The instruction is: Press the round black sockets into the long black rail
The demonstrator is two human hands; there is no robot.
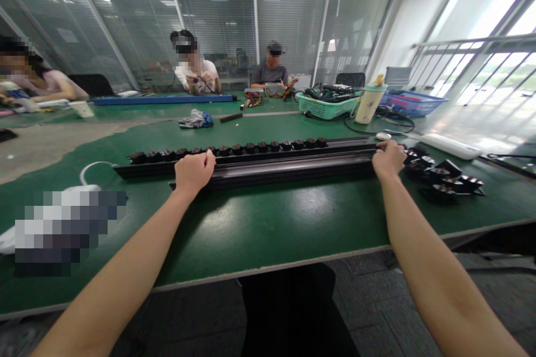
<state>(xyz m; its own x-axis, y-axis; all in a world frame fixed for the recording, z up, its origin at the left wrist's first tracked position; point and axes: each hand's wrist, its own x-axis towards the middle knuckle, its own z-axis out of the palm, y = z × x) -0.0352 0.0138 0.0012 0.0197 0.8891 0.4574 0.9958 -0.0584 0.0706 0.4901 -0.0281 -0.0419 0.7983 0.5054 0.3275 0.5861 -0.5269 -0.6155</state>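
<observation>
Two long black rails lie side by side across the green table. The nearer black rail (pixel 288 169) has a shiny channel along it; my left hand (pixel 195 169) is closed round its left part, and my right hand (pixel 388 157) is closed at its right end. Behind it, the farther rail (pixel 142 169) carries a row of small black parts (pixel 250 148) along its length. A pile of loose black parts with shiny faces (pixel 446 173) sits just right of my right hand. The undersides of both hands are hidden.
Behind the rails are grey-blue gloves (pixel 196 119), a short black strip (pixel 231 118), a green basket (pixel 326 107), a lidded cup (pixel 368 105) and a blue basket (pixel 414 105). A blurred white object (pixel 62 223) lies front left. Three people sit across the table.
</observation>
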